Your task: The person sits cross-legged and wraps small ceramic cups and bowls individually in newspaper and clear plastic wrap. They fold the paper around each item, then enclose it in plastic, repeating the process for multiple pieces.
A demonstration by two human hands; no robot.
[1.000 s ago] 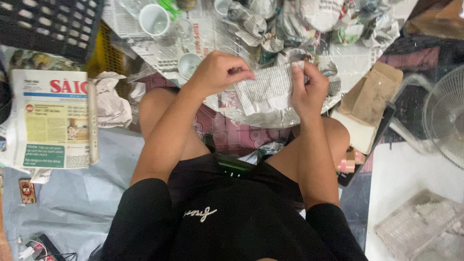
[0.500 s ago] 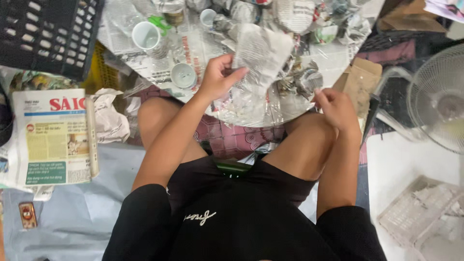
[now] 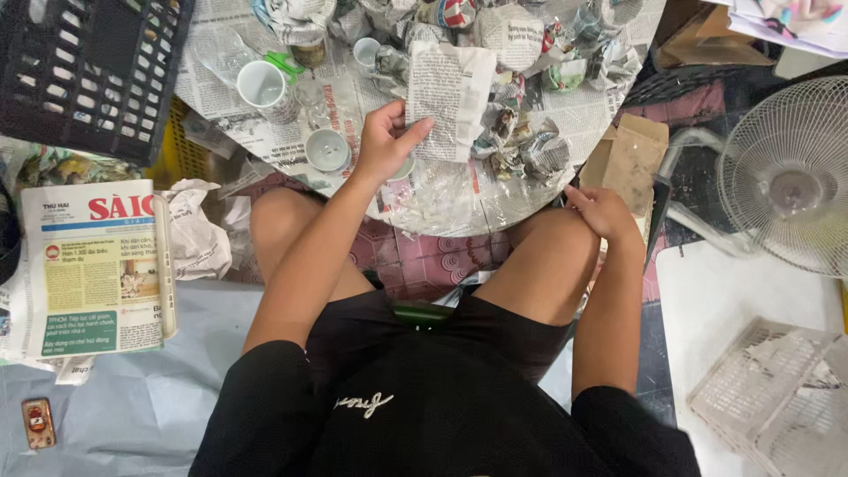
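Observation:
I sit with bare knees up against a low round tray table [image 3: 495,208] covered in newspaper. My left hand [image 3: 386,141] pinches the lower left edge of a torn sheet of newspaper [image 3: 452,97] lying flat on the table. My right hand [image 3: 602,210] rests on my right knee at the table's rim and holds nothing. Just left of my left hand sit a small white bowl [image 3: 328,148] and a white cup [image 3: 264,87]. Several newspaper-wrapped bundles [image 3: 521,146] lie to the right of the sheet and along the far side.
A black plastic crate [image 3: 84,66] stands at the far left. A folded newspaper stack [image 3: 93,265] lies on the floor to my left, crumpled paper [image 3: 199,230] beside it. A white fan [image 3: 786,177] and a white basket [image 3: 773,402] are on the right, cardboard [image 3: 629,163] near my right knee.
My right hand let go of the newspaper sheet and dropped to my right knee. My left hand kept the sheet and laid it flat on the table.

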